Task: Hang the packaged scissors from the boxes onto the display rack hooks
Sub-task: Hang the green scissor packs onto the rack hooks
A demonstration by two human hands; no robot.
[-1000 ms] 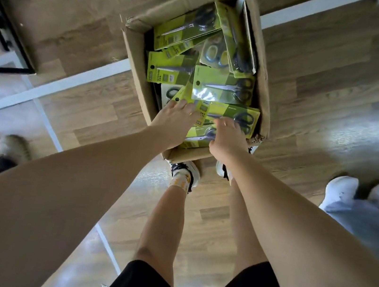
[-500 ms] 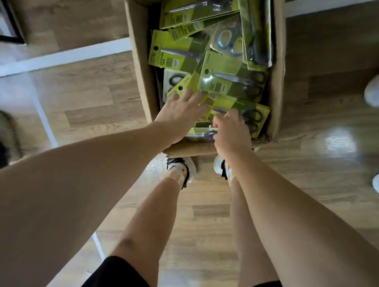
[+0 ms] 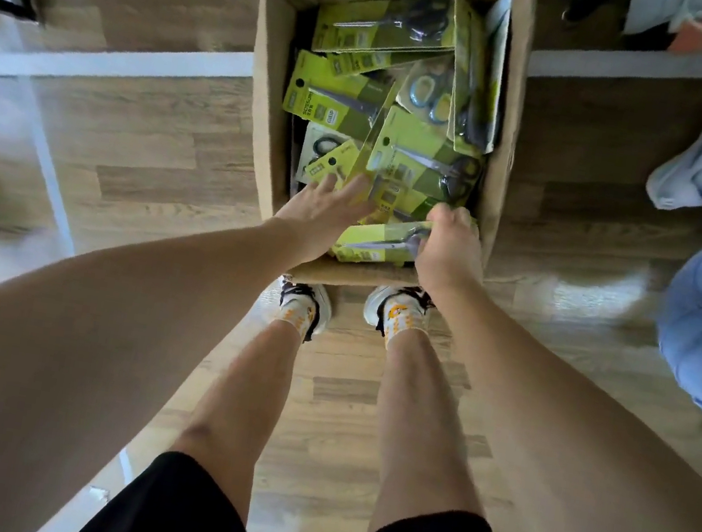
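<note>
**A:** Down at the near end of the cardboard box (image 3: 268, 82), our right hand (image 3: 446, 246) has its fingers curled shut around the handle end of one scissors pack (image 3: 373, 244). That pack lies flat across the box mouth, long axis running roughly 9 to 3 o'clock, blades pointing toward 9.

**B:** And our left hand (image 3: 326, 209)?

**A:** Fingers spread and flat, pressing on the pile just at 10 o'clock from the right hand. It touches the cards but we can't tell whether it's pinching anything; looks more like it's steadying or pushing packs aside.

**B:** So which hand is closer to the pack we want?

**A:** The right one, it's already clamped on it. We'd guess the lift goes up and back toward 6 o'clock, sliding it out from under the neighbouring pack (image 3: 420, 166) at 12, which seems to overlap its far edge.

**B:** Rack hooks?

**A:** Not in view. More packs are heaped toward 12 o'clock, lying every which way, so snagging one on the way out is the risk.
</note>
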